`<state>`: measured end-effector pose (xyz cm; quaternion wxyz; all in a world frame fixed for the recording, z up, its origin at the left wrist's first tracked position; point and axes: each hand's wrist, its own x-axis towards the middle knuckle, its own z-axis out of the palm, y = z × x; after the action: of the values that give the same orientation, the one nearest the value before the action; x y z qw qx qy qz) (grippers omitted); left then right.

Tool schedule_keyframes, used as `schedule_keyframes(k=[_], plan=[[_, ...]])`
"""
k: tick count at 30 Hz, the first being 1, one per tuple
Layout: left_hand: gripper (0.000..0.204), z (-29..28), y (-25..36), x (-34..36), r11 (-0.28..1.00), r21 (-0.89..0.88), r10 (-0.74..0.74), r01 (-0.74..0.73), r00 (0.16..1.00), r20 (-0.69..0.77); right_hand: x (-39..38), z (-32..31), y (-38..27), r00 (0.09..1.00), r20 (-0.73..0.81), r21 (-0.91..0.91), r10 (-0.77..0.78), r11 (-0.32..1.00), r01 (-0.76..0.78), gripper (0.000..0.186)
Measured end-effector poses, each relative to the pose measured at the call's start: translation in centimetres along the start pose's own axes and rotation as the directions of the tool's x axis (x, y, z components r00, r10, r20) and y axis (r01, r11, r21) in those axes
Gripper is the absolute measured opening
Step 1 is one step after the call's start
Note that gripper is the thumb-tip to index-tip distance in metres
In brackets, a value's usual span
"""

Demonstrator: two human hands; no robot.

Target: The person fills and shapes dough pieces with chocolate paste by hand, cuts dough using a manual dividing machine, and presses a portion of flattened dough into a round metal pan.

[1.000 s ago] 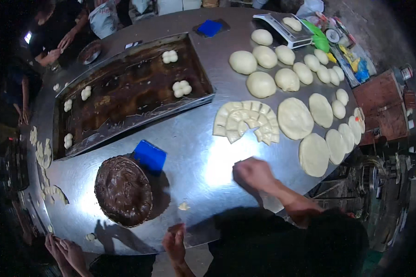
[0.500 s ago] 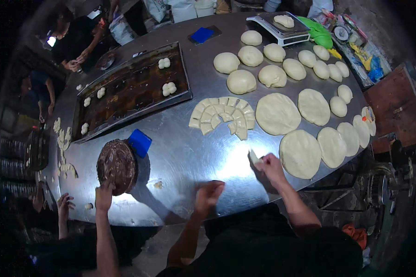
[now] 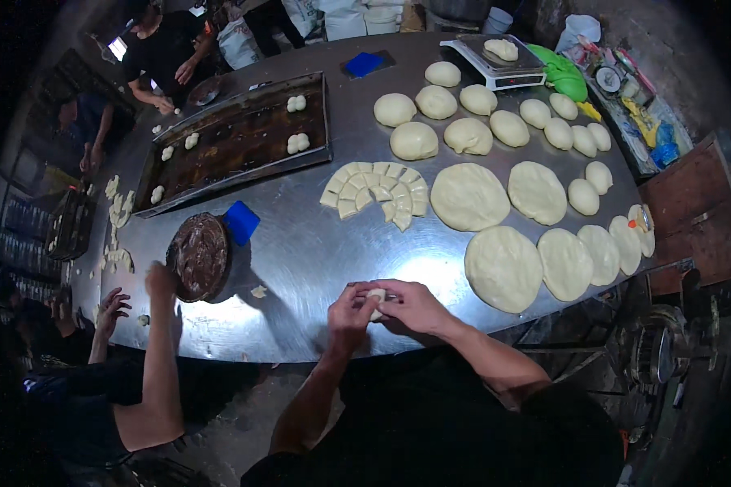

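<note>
My left hand (image 3: 351, 312) and right hand (image 3: 406, 304) meet at the front of the steel table (image 3: 317, 252), fingers curled round a small pale dough piece (image 3: 377, 302), partly hidden between them. Beyond them lies an arc of dough (image 3: 364, 180) cut into blocks, with a gap on its near side. To its right are several flattened dough rounds (image 3: 471, 195) and, behind, several smooth dough balls (image 3: 414, 140). A loose dough scrap (image 3: 258, 291) sits left of my hands.
A co-worker's hand (image 3: 158, 282) is beside a bowl of brown paste (image 3: 199, 252) and blue scraper (image 3: 240, 223). A metal tray (image 3: 240, 138) holds small dough clusters. A scale (image 3: 518, 71) stands behind. Other workers (image 3: 162, 57) line the left side.
My right hand has moved left and my left hand up, meeting round the dough piece. The co-worker's hand at the bowl came in from the left; my view has shifted.
</note>
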<state>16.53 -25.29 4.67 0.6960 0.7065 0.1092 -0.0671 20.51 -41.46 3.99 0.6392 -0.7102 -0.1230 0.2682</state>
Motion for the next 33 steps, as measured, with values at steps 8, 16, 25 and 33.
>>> schedule_keyframes(k=[8, 16, 25, 33], plan=[[0.026, -7.9, 0.1, -2.3, 0.939, -0.337, 0.01, -0.074, 0.982, -0.188, 4.2, 4.9, -1.7, 0.957, 0.265, 0.536, 0.116, 0.808, -0.246, 0.022], [0.043, -10.0, -3.1, -4.0, 0.98, -0.18, 0.01, -0.087, 0.921, -0.39, 8.1, 13.9, -3.5, 0.962, 0.183, 0.77, 0.205, 0.579, -0.27, 0.058], [0.036, -20.3, -6.6, -9.2, 0.972, 0.234, 0.164, -0.035, 0.812, -0.56, 24.7, 26.4, -6.8, 0.85, 0.417, -0.489, -0.322, 0.709, 0.508, 0.047], [0.026, -28.2, -10.9, -14.2, 1.0, -0.025, -0.023, 0.007, 0.692, -0.721, 33.0, 33.5, -7.3, 0.485, 0.857, -0.495, 0.173, 0.015, 0.869, 0.049]])
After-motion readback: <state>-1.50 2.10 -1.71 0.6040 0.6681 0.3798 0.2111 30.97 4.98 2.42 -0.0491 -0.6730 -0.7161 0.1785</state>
